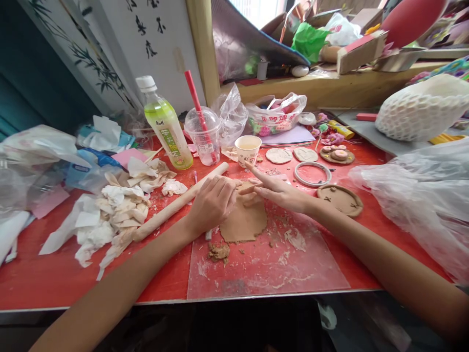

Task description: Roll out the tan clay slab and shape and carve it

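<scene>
A flat slab of brown clay (pixel 245 222) lies on a clear plastic sheet (pixel 271 274). My left hand (pixel 216 201) is over the slab's left edge, its fingers curled together; what they hold, if anything, is hidden. Below that wrist, the pale end of a small stick (pixel 208 235) shows. My right hand (pixel 275 191) hovers at the slab's far edge with index finger stretched out and the others apart, holding nothing visible. A crumbly clay lump (pixel 219 252) sits near the slab's lower left corner. A wooden rolling pin (pixel 176 205) lies diagonally left of my hands.
Beyond the hands stand a paper cup (pixel 248 146), a plastic cup (pixel 203 137) with red straw and a tilted drink bottle (pixel 166 127). Crumpled tissues (pixel 120 208) pile up left. A ring (pixel 312 174), a round clay piece (pixel 340 199) and plastic bags (pixel 414 195) are right.
</scene>
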`<action>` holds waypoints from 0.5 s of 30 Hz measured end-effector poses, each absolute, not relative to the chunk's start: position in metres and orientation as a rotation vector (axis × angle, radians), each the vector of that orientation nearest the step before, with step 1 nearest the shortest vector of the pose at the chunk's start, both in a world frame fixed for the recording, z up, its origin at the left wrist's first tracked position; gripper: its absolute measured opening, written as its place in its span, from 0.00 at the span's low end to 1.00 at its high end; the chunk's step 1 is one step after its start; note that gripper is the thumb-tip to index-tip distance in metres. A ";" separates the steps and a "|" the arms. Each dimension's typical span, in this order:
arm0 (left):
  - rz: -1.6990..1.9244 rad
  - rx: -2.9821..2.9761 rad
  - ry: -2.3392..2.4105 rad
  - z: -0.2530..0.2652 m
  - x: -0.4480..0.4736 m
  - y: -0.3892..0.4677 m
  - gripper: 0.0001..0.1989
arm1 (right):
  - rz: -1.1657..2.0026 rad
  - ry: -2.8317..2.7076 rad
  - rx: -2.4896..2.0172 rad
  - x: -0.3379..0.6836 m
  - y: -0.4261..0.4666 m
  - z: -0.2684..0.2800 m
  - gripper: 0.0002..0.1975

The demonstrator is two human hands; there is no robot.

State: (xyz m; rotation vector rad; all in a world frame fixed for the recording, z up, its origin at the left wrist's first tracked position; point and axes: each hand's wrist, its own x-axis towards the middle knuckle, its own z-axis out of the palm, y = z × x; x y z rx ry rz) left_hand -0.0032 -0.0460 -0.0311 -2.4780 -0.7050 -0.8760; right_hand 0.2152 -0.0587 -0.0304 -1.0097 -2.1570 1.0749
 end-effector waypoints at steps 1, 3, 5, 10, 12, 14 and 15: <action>-0.874 -2.474 -0.702 -0.031 -0.003 -0.046 0.06 | 1.060 -2.160 -1.025 0.215 -0.060 -0.030 0.33; -0.875 -2.472 -0.703 -0.031 -0.003 -0.046 0.06 | 1.039 -2.185 -1.030 0.213 -0.061 -0.029 0.33; -0.880 -2.473 -0.711 -0.032 -0.003 -0.046 0.06 | 1.041 -2.206 -1.017 0.211 -0.062 -0.029 0.34; -0.866 -2.450 -0.710 -0.032 -0.003 -0.046 0.06 | 1.105 -2.173 -1.053 0.208 -0.064 -0.028 0.33; -0.875 -2.455 -0.705 -0.032 -0.003 -0.046 0.06 | 1.042 -2.184 -1.056 0.208 -0.064 -0.028 0.33; -0.888 -2.468 -0.711 -0.032 -0.003 -0.046 0.05 | 0.973 -2.201 -1.041 0.208 -0.063 -0.029 0.34; -0.890 -2.473 -0.715 -0.032 -0.003 -0.046 0.05 | 0.960 -2.212 -1.033 0.208 -0.063 -0.030 0.34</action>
